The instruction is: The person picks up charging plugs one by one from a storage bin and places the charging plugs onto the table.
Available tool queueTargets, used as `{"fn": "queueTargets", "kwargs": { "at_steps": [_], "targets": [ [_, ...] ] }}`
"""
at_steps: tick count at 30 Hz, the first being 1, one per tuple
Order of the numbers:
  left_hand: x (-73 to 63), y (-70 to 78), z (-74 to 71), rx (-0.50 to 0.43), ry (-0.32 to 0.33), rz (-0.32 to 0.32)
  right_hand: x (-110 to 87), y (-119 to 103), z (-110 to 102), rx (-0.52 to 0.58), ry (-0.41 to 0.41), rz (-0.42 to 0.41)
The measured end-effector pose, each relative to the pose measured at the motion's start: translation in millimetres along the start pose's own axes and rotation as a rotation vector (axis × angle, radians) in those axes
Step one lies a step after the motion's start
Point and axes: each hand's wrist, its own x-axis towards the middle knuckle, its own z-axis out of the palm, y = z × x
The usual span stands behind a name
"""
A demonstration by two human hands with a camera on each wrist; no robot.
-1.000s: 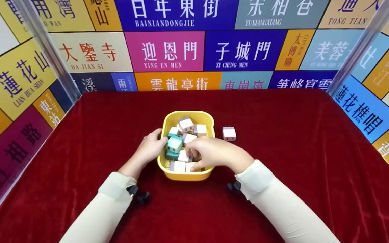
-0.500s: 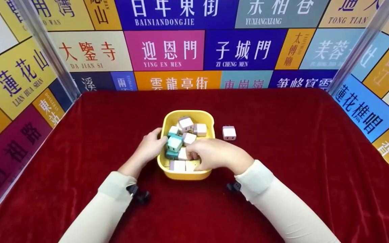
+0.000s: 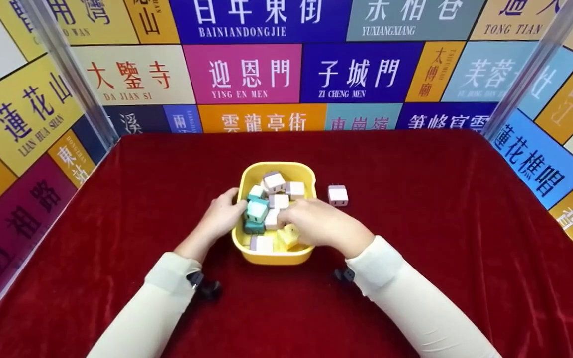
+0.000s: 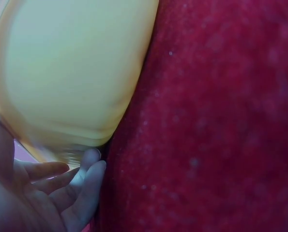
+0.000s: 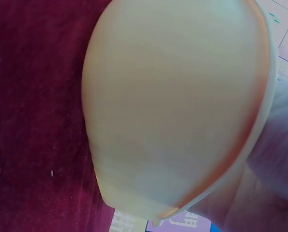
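Head view: the left grip [image 3: 224, 214] is clasped on the left rim of the yellow basket [image 3: 272, 259], thumb at the edge, just as it was half a second ago; the left wrist view shows its fingers [image 4: 88, 193] bent against the outer wall. The right grip [image 3: 316, 221] reaches over the right rim with its knuckles bent, and has shifted only slightly; its fingertips are hidden, so whether they pinch anything cannot be told. What has changed lies beneath it: a tilted yellow block [image 3: 288, 236] now shows at the basket's near right, where a pale face showed before. The white block [image 3: 272, 219] by the knuckles sits a little farther from the near wall than it did. The mint-and-teal charger [image 3: 256, 211] at the left and the white-and-lilac charger [image 3: 273, 182] toward the far end have kept their places inside the basket. A lone charger [image 3: 337, 195] stays outside, just right of the basket, on the red-covered table [image 3: 286, 313].
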Motion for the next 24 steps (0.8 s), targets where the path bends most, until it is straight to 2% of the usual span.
{"fn": "queueTargets", "kwargs": {
  "at_steps": [4, 8, 11, 13, 17, 20, 24],
  "targets": [
    [0.0, -0.1, 0.3, 0.000, 0.004, -0.001, -0.9, -3, -3, 0.003, -0.032, 0.013],
    [0.1, 0.2, 0.1, -0.002, 0.004, -0.003, -4.0, -4, -10, 0.052, -0.073, 0.038],
    [1.1, 0.1, 0.0, -0.005, 0.000, -0.003, -6.3, -5, -14, 0.048, -0.036, 0.037],
    [2.0, -0.3, 0.1, -0.006, -0.001, -0.003, -5.9, -7, -13, -0.009, 0.036, 0.028],
    [1.9, -1.3, -0.1, 0.009, 0.009, -0.005, -2.0, -14, -6, -0.209, 0.154, 0.042],
    [1.0, -1.4, -0.3, 0.014, 0.013, -0.006, 0.0, -19, 0, -0.308, 0.134, 0.074],
    [0.4, -0.5, 0.1, 0.007, 0.008, -0.006, 0.0, -21, 2, -0.311, 0.078, 0.083]
  ]
}}
